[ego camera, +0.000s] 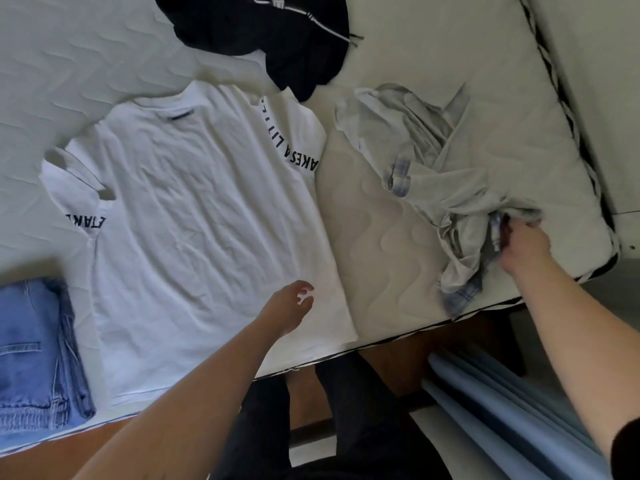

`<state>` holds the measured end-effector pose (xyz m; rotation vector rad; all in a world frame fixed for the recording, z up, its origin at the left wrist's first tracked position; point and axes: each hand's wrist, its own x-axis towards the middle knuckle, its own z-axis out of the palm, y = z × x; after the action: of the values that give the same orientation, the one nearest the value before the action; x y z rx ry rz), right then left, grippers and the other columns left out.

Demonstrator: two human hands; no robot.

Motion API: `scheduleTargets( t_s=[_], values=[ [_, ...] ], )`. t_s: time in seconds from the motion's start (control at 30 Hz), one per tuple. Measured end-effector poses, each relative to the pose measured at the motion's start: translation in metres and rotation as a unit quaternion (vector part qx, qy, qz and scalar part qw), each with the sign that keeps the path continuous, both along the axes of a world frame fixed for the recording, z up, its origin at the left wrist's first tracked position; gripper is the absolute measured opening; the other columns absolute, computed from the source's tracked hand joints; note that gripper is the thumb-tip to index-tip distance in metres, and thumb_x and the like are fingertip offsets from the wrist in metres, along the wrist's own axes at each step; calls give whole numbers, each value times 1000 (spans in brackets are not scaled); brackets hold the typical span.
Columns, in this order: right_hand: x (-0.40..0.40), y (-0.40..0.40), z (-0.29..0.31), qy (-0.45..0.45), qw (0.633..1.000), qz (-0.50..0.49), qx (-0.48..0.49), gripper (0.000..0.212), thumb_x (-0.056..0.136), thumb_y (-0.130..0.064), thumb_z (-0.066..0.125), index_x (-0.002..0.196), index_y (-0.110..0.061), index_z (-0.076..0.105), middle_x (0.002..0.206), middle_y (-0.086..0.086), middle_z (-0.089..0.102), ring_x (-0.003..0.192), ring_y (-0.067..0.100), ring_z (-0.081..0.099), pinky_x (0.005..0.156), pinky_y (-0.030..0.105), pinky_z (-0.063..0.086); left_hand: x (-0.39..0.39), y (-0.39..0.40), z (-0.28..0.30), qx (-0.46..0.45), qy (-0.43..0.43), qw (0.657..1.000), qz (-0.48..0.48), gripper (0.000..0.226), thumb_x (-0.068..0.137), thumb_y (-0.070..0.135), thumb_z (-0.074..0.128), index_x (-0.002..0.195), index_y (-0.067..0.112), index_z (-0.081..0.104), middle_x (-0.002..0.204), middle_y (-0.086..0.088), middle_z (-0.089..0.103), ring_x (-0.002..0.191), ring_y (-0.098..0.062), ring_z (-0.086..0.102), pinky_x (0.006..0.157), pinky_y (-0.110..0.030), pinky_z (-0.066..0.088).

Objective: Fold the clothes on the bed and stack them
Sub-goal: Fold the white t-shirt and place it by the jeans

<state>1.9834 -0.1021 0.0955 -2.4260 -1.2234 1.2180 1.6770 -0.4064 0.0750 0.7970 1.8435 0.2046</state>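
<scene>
A white T-shirt with black lettering on its sleeves lies spread flat on the bed, back side up. My left hand hovers over its lower right hem, fingers apart and holding nothing. To the right lies a crumpled pale grey shirt with plaid cuffs. My right hand grips a bunch of its fabric near the bed's right corner. Folded blue jeans sit at the near left edge. A black garment with white cords lies in a heap at the top.
The white quilted mattress ends at its near edge just in front of my legs and at its right edge beside my right hand. Blue curtain folds hang at the lower right. Brown floor shows below the bed.
</scene>
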Motion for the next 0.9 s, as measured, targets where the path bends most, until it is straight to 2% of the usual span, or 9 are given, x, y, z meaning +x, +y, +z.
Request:
scheduleTargets(
  t_s=[0.07,0.13,0.2,0.3,0.47,0.57,0.67,0.77,0.9],
  values=[
    [-14,-6,6,18,998,33,-59,39,100,-13,46,133,5,52,137,26,52,123,37,54,79,24,49,-2,11,5,7,2,1000,-2,31,100,28,50,131,23,55,129,3,60,101,-8,54,89,-22,40],
    [-28,-9,3,-16,992,65,-105,39,98,-16,48,131,5,54,134,25,55,122,37,55,93,37,48,-6,20,9,14,3,1000,-1,31,100,28,51,130,23,56,129,2,61,101,-8,54,89,-22,40],
    [-40,-14,-1,-48,986,111,-118,39,98,-21,48,125,4,57,129,24,58,119,37,56,94,38,48,-12,28,10,27,6,1000,4,30,100,27,52,129,23,56,127,2,61,100,-9,55,88,-23,41],
    [-64,-21,-3,-82,976,166,-113,39,97,-25,48,118,5,61,121,25,62,112,37,59,82,34,46,-23,40,7,49,6,999,12,29,100,27,52,128,24,57,125,3,62,103,-11,58,87,-23,42],
    [-85,-21,-10,-191,952,222,-89,56,102,-41,37,143,-3,44,148,20,42,130,40,45,106,46,41,-50,53,-1,80,-1,997,7,31,100,28,52,130,23,56,125,4,62,108,-10,59,89,-21,41],
    [-91,-19,1,-263,936,222,-76,59,99,-44,41,142,-3,44,142,19,47,126,39,48,101,46,42,-70,53,3,96,-2,995,17,31,100,27,52,130,24,57,125,3,62,110,-11,60,91,-23,42],
    [-104,-14,17,-332,912,241,-26,52,99,-37,41,137,-2,47,138,21,47,124,39,46,99,46,39,-90,57,10,106,0,994,22,30,100,26,53,129,24,57,125,2,62,109,-11,60,91,-23,42],
    [-134,-7,17,-300,911,280,40,46,97,-37,44,131,-7,51,131,23,51,120,41,49,96,46,42,-110,70,8,108,2,994,21,31,100,25,52,130,24,56,126,2,62,108,-9,59,90,-22,42],
    [-196,-8,-12,-141,922,351,85,39,96,-30,50,130,-11,55,129,19,56,120,37,51,98,42,41,-135,100,-6,108,23,993,37,33,100,23,51,133,23,54,127,2,61,106,-8,57,89,-22,40]
  ],
)
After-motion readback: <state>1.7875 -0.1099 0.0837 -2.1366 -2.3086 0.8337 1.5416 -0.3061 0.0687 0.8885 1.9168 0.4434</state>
